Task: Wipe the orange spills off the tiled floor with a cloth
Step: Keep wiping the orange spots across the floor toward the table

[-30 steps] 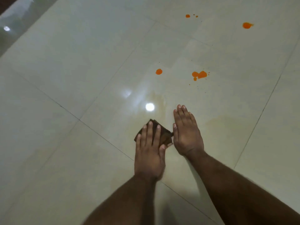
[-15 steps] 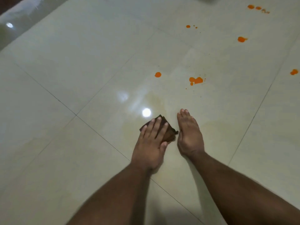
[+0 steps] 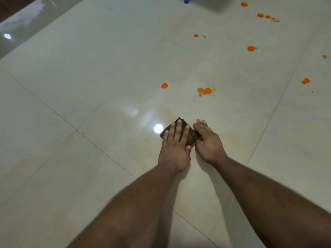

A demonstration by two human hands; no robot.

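Observation:
A folded dark brown cloth (image 3: 193,136) lies on the glossy cream tiled floor (image 3: 89,77). My left hand (image 3: 174,145) lies flat on top of it, fingers spread, pressing it down. My right hand (image 3: 207,142) rests flat on the floor just right of the cloth, touching its edge. Ahead of the cloth are a round orange spot (image 3: 164,85) and a larger orange splat (image 3: 205,91). Several more orange spots lie farther off at the right, among them one (image 3: 251,48) and another (image 3: 305,80). A faint yellowish smear (image 3: 166,111) shows just ahead of the cloth.
A dark skirting and wall (image 3: 18,8) run along the far left edge. At the top, a blue object (image 3: 186,0) and a grey shape (image 3: 215,2) are cut off by the frame. Lamp reflections (image 3: 158,128) glare on the tiles.
The view has lifted, bringing more orange spots in at the top right. My left hand has pushed the cloth forward and angled right; my right hand now touches the cloth's edge.

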